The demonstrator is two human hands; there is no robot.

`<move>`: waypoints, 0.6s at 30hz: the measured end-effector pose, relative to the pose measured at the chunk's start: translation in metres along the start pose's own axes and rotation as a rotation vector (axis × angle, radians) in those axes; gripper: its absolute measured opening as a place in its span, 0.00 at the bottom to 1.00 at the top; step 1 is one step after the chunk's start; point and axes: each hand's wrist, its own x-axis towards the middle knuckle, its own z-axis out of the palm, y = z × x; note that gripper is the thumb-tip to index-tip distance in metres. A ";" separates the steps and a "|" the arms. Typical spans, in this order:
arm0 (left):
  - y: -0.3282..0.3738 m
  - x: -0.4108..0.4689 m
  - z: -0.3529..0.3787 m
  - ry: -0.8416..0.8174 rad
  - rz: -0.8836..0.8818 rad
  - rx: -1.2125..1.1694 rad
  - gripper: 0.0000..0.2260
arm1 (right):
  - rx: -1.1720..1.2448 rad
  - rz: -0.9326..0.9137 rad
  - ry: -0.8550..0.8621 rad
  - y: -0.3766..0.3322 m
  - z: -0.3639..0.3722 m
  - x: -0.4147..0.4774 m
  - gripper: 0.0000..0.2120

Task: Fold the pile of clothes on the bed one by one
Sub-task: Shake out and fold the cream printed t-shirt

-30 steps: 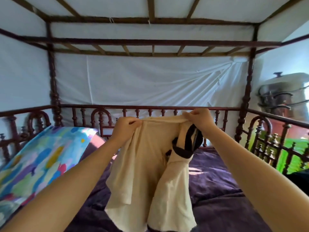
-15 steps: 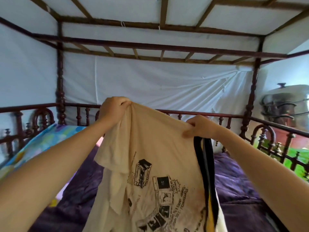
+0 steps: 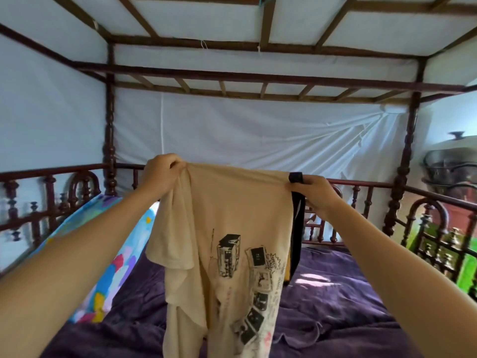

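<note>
I hold a cream T-shirt with black printed graphics up in the air above the bed. My left hand grips its upper left corner. At the upper right corner my right hand grips the shirt beside its black trim. The shirt hangs spread between both hands, its left sleeve drooping in folds. Its lower end runs out of the frame. No pile of clothes shows in this view.
A purple blanket covers the bed. A colourful patterned pillow leans at the left. Dark wooden railings and posts ring the bed, with white cloth behind and a wooden canopy frame overhead. Metal pots stand at right.
My hands have moved apart and levelled out, so the shirt now hangs spread open with its print facing me. The view has tilted upward.
</note>
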 end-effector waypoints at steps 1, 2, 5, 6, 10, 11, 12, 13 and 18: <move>-0.006 0.000 0.002 -0.026 -0.027 0.003 0.09 | -0.008 -0.030 -0.001 -0.006 0.004 0.000 0.11; -0.010 -0.002 0.003 -0.052 -0.061 -0.010 0.08 | -0.021 -0.063 -0.009 -0.011 0.007 0.000 0.10; -0.013 -0.010 0.007 -0.249 -0.142 -0.281 0.06 | -0.079 -0.156 -0.077 -0.026 0.023 0.001 0.05; -0.011 -0.016 0.008 -0.378 -0.154 -0.430 0.11 | -0.101 -0.175 -0.114 -0.031 0.029 0.001 0.05; 0.018 -0.048 0.029 -0.833 -0.127 -0.583 0.37 | -0.165 -0.201 -0.269 -0.036 0.056 -0.002 0.07; 0.028 -0.055 0.039 -0.793 -0.099 -0.553 0.31 | -0.170 -0.203 -0.294 -0.033 0.061 -0.003 0.09; 0.036 -0.060 0.048 -0.692 -0.109 -0.547 0.21 | -0.172 -0.197 -0.306 -0.028 0.064 -0.003 0.10; 0.043 -0.063 0.054 -0.578 -0.145 -0.570 0.13 | -0.175 -0.187 -0.296 -0.023 0.066 -0.003 0.09; 0.052 -0.065 0.069 -0.471 -0.245 -0.688 0.09 | -0.022 0.038 -0.321 0.035 0.035 -0.014 0.11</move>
